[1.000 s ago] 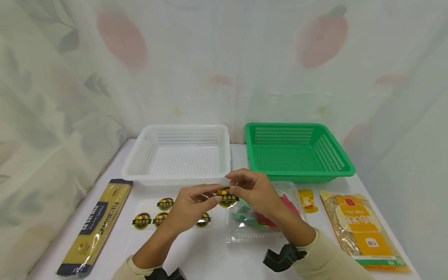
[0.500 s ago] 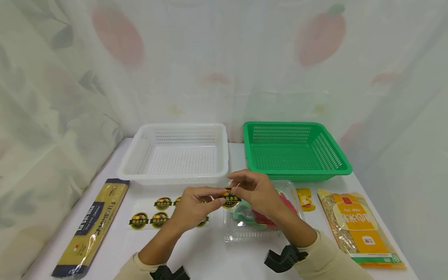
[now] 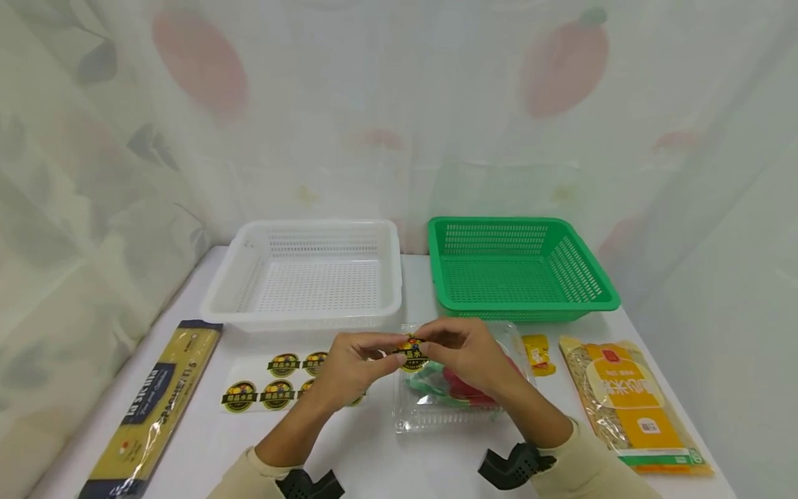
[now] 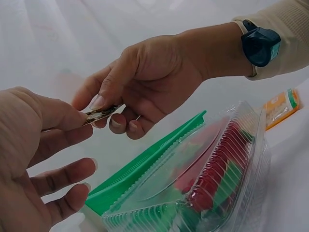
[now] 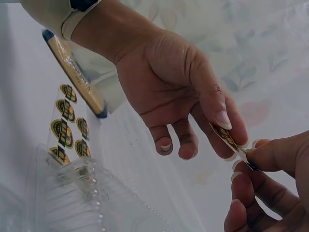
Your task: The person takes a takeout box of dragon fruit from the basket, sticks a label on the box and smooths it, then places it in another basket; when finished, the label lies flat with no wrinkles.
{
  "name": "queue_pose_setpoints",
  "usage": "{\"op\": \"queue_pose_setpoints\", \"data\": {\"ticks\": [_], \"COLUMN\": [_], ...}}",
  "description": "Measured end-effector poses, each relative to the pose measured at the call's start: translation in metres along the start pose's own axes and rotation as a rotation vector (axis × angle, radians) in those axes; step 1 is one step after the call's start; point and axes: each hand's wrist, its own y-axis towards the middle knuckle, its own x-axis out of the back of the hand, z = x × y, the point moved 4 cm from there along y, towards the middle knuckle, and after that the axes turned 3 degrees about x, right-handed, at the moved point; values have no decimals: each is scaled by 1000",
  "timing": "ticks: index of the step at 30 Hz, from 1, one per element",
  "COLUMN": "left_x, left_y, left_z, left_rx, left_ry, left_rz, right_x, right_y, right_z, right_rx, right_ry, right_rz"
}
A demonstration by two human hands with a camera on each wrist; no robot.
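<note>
A round black-and-gold fruit sticker (image 3: pixel 412 355) is held up between both hands, over the left part of a clear plastic clamshell box (image 3: pixel 411 418). My left hand (image 3: pixel 349 367) pinches its left edge between thumb and index finger. On the opposite edge, my right hand (image 3: pixel 470 357) pinches it too, seen edge-on in the left wrist view. Inside the closed box are red and green items (image 4: pixel 207 188), partly covered by the right hand in the head view. Beneath the left hand lies a sheet of matching stickers (image 3: pixel 277 394), partly hidden by that hand.
Behind the hands stand a white basket (image 3: pixel 305 320) and a green basket (image 3: pixel 530 305). A spaghetti pack (image 3: pixel 156 409) lies at the left. On the right are a small yellow packet (image 3: pixel 539 355) and an orange-labelled grain bag (image 3: pixel 636 409). A patterned curtain (image 3: pixel 349 104) hangs behind the table.
Both hands keep their pinch on the sticker. The right hand has dipped slightly, and its fingers now cover more of the sticker's right side. The whole scene has shifted a little left in view.
</note>
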Motion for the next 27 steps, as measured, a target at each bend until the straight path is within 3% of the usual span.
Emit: {"op": "queue_pose_setpoints", "data": {"ticks": [15,23,27], "left_x": [-24,-35,-38], "left_y": [13,18,20], "left_z": [16,21,21], "left_rx": [25,-1,-13], "left_ry": [-94,-41,12], "left_rz": [75,72,40], "right_x": [20,29,33], "right_y": [-10,-15,-16], "right_z": [-14,-21,-24], "right_rx": [-4,-19,-24], "right_ry": [-80,-82,-108], "right_rz": [-58,-88,-96]}}
